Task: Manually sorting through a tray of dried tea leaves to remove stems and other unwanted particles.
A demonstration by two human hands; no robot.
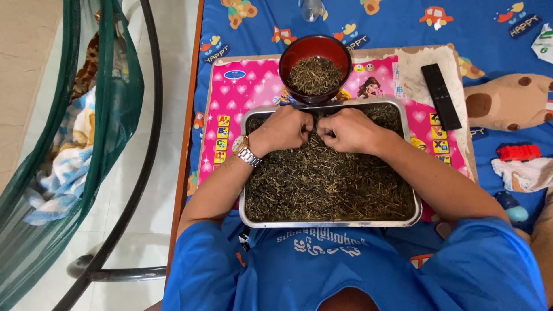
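Head view, looking straight down. A rectangular metal tray (pixel 252 173) with rounded corners and a shiny rolled rim lies with its long axis running left to right across the person's lap edge, its far long side touching a dark red bowl (pixel 315 49). The tray is filled nearly to the rim with dried plant matter (pixel 322 184): dark olive-brown, thin, stalky, short straw-like bits lying in all directions, a loose matted texture. The bowl is round, glossy, and holds a smaller heap of the same material.

Left hand (pixel 285 129) and right hand (pixel 345 131) sit knuckles-up at the far end of the tray, close together, fingers curled inward; each seems to pinch a little of the dried matter, though the fingertips are hidden. A metal wristwatch (pixel 245 151) is on the left wrist.

Under the tray is a pink play mat (pixel 242 86) with hearts. A black remote control (pixel 440 95) lies to the right on a pale cloth (pixel 426 60).
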